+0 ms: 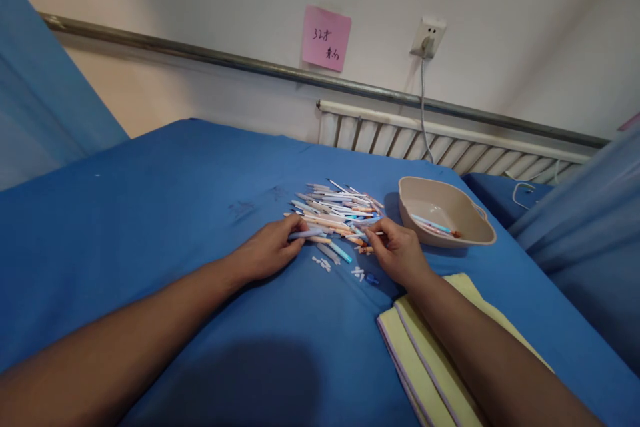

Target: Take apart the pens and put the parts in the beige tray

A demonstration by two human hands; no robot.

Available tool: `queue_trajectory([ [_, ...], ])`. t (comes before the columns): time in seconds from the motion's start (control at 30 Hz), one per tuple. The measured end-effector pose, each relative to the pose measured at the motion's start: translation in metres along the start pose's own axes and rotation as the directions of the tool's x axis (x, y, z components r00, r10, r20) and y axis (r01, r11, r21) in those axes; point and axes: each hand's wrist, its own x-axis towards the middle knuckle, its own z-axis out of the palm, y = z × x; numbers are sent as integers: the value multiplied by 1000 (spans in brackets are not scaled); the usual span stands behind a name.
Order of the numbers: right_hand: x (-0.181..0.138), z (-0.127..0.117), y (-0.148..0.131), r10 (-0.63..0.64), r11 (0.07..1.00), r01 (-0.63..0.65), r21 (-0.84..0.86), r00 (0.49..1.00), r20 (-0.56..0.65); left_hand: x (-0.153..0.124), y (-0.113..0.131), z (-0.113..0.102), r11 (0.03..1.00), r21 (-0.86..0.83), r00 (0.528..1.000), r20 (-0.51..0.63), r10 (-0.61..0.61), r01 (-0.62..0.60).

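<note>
Pens (337, 203) lie heaped between and beyond the fingers of your left hand (274, 248) and right hand (397, 250) in the head view. Your left thumb and fingers pinch a lavender pen (314, 233); your right fingertips pinch a thin white stick (356, 235). A beige basin (431, 197) stands right of them.

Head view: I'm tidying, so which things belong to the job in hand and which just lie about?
Seemingly in use:
pens, at left hand and right hand
tan basin, holding pens
small white pieces

Seemingly idle:
folded yellow cloth
pink wall note
</note>
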Motion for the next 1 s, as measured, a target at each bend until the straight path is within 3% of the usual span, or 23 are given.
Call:
queue_trajectory([
  [0.43, 1, 3, -3, 36, 992, -34, 119, 999, -18, 0, -1, 0, 1000, -10, 1000, 6, -5, 5],
  [0.7, 0, 9, 1, 28, 996, -28, 87, 1000, -6, 0, -2, 0, 1000, -6, 1000, 17, -8, 8],
  [0.87, 0, 13, 4, 22, 998, -24, 53, 999, 31, 1, -1, 0, 1000, -9, 1000, 18, -7, 7],
  [1.0, 1, 15, 6, 7, 999, -2, -36, 991, 134, 0, -2, 0, 1000, 2, 1000, 22, 1, -1],
])
